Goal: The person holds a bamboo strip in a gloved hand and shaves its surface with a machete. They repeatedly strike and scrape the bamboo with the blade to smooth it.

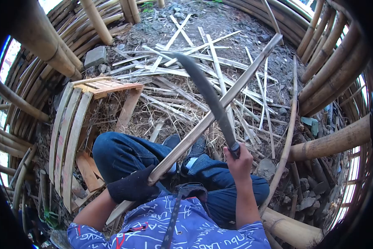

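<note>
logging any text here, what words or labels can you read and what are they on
"LABE": white lettering on the blue shirt, near the middle.
"nbu" and "LAB": same shirt, at its lower right.
The shirt's other white marks are too distorted to read.
No text on the blade or bamboo strip.

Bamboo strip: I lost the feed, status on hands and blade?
Left hand, gloved, grips bamboo strip. Right hand grips curved blade, laid across strip. Split offcuts litter the ground ahead.
</note>
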The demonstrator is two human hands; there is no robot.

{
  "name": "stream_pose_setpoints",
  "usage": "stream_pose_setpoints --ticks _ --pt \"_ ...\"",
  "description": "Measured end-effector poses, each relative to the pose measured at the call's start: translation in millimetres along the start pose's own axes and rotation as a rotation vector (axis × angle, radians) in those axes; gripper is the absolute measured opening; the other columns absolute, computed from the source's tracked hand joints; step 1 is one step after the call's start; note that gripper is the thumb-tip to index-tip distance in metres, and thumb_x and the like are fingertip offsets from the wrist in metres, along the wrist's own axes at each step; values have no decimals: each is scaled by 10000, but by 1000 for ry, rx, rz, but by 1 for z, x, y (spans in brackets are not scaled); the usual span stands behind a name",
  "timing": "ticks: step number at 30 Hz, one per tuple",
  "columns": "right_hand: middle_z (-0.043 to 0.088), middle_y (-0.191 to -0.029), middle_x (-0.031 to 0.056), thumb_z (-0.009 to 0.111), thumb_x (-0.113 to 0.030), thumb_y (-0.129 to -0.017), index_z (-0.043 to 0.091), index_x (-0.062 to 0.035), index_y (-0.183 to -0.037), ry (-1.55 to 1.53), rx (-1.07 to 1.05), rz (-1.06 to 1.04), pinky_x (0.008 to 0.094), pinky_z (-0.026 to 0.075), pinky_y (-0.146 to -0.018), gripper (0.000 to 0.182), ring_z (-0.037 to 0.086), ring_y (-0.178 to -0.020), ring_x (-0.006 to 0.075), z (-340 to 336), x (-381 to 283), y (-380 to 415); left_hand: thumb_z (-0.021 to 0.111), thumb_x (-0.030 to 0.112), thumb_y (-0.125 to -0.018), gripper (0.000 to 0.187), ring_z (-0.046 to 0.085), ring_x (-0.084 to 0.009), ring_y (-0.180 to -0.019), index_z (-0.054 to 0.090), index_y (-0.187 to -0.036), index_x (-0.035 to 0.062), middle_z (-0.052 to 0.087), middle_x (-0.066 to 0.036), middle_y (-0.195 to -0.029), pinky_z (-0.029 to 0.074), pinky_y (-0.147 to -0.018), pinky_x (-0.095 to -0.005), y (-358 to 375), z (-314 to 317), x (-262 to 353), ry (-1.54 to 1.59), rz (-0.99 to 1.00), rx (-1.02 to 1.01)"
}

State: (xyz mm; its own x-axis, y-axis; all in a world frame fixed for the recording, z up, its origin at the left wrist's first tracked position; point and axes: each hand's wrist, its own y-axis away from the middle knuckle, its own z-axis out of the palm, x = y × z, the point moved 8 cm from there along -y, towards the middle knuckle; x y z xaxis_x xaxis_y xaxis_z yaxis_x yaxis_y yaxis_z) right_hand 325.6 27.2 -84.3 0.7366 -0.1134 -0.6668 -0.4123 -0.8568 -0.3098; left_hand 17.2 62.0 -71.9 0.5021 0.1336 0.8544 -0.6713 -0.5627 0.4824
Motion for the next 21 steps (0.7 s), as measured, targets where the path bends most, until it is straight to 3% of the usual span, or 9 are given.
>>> stream_pose_setpoints --ticks 3,5,11,13,14,15,17,21 --pt "595 -654 122 728 -303 -798 563 -29 -871 51 -100 11 394 472 -524 328 610 -589 332 6 -3 2 674 71 -698 476 593 -147 -763 545 -1155 34 621 -74 -842 486 -703 -338 5 -5 -14 -125 -85 -3" --pt "610 -679 124 728 -331 -791 576 -25 -884 46 -132 -93 389 491 -539 353 622 -610 320 19 -5 9 694 179 -759 410 628 -209 -789 569 -1129 56 640 -145 -850 483 -734 -352 14 -9 -23 -238 -83 65" --pt "616 -696 115 698 -451 -778 586 -24 -867 113 -173 -167 359 502 -536 450 636 -622 290 41 5 30 710 341 -815 386 680 -245 -842 648 -1069 57 685 -165 -906 509 -746 -351 28 16 -42 -135 -262 159" --pt "617 -696 106 695 -452 -781 587 -31 -863 137 -192 -206 351 503 -530 442 636 -618 280 41 9 32 713 328 -808 390 680 -256 -854 647 -1085 61 684 -167 -919 514 -753 -345 33 16 -25 -99 -220 178" --pt "614 -690 95 693 -455 -782 586 -37 -856 152 -195 -215 347 501 -520 438 631 -602 272 38 12 32 714 312 -801 387 681 -252 -844 650 -1087 59 681 -180 -906 517 -747 -347 35 14 -7 -239 -28 189" --pt "614 -690 95 693 -455 -782 586 -37 -856 156 -196 -207 347 501 -520 438 631 -602 272 36 16 30 714 312 -801 387 681 -252 -844 650 -1087 59 681 -180 -906 517 -747 -347 37 16 -5 -239 -29 181" --pt "608 -678 85 697 -452 -780 583 -42 -849 200 -165 -220 347 497 -513 431 623 -583 268 29 23 24 709 279 -795 366 682 -248 -835 651 -1071 46 677 -195 -889 515 -738 -355 48 13 -31 -250 -424 251" --pt "593 -646 108 627 -455 -849 582 -36 -808 254 -62 -102 377 488 -514 424 618 -583 291 8 61 -7 700 267 -793 364 682 -255 -834 645 -1068 34 672 -206 -877 510 -734 -364 59 25 -45 -227 -454 171"
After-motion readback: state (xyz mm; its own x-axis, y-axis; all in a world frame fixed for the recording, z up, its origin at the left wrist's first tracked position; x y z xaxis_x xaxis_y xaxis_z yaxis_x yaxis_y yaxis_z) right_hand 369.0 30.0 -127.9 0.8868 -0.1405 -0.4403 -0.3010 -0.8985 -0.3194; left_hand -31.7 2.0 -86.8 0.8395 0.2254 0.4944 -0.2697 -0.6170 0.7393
